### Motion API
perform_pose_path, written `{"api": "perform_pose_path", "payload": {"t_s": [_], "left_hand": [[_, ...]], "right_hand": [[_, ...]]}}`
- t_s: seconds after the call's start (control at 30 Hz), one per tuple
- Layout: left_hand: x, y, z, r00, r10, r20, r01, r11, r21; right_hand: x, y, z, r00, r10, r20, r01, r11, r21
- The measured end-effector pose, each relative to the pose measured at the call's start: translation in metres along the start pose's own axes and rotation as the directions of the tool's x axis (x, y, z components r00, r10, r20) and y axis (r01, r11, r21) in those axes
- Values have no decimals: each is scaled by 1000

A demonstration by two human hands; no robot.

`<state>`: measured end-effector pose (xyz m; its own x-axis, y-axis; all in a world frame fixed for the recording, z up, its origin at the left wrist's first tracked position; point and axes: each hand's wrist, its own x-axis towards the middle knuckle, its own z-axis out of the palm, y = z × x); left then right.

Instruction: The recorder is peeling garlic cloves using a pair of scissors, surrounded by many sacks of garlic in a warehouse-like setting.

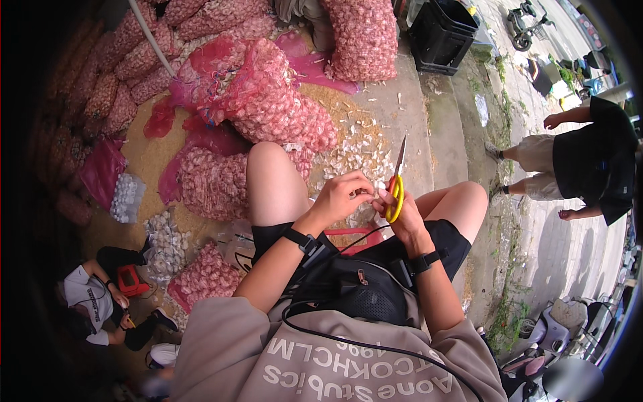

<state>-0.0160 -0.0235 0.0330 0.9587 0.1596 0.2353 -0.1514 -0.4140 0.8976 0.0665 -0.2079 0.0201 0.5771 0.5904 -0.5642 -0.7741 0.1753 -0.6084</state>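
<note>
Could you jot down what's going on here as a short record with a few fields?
Place: outdoors, concrete step by a road
Left hand: fingertips pinch something small, too small to tell
Right hand: holds yellow scissors, blades up
Around: red mesh sacks of garlic, peel scraps, black crate
Others: seated person lower left; passer-by on the road

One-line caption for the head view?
Right hand holds yellow-handled scissors, left hand pinches something small beside red mesh garlic sacks.

Outdoors, daylight. Concrete floor (pixel 429 134) littered with husks (pixel 348 144). Pink mesh sacks (pixel 268 94) piled left and rear. Black crate (pixel 442 33) top right. Paved street (pixel 569 248) right; scooters (pixel 556 335) parked lower right.
</note>
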Motion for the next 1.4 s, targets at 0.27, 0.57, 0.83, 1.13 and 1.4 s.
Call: {"api": "perform_pose_path", "payload": {"t_s": [0.27,0.57,0.83,1.13,1.4], "left_hand": [[0,-7,-4,993,-11,115,12,1000,-6],[-3,-2,-5,988,-10,151,-5,995,96],[-1,0,-7,984,95,152,-122,976,179],[-2,-4,-2,992,74,101,-91,981,171],[-4,-6,0,994,44,98,-62,978,197]], "right_hand": [[2,1,-1,1000,14,24,-13,998,-57],[2,5,0,1000,-3,18,4,998,-56],[5,8,-3,998,-50,31,54,991,-125],[5,7,-1,998,-65,9,66,991,-118],[7,11,-6,995,-90,36,94,986,-139]]}}
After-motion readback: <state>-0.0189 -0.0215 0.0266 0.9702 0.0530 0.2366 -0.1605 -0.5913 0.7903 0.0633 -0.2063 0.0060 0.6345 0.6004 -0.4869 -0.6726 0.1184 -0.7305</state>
